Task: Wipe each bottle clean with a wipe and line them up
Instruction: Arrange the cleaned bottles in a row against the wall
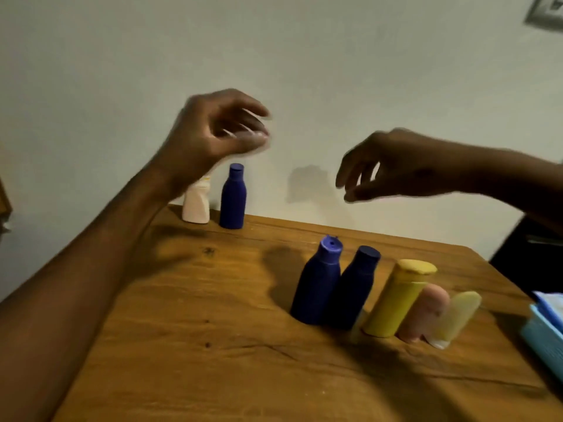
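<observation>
Two bottles stand at the table's far left edge by the wall: a white bottle and a blue bottle. Nearer, a row of several bottles runs left to right: a blue bottle with an open cap, a dark blue bottle, a tall yellow bottle, a pink bottle and a pale yellow bottle. My left hand hovers above the far pair, fingers loosely curled, holding nothing. My right hand hangs in the air above the row, also holding nothing. Both are blurred.
The wooden table stands against a pale wall. A light blue wipes pack lies at the right edge, partly cut off. A dark piece of furniture stands to the right of the table.
</observation>
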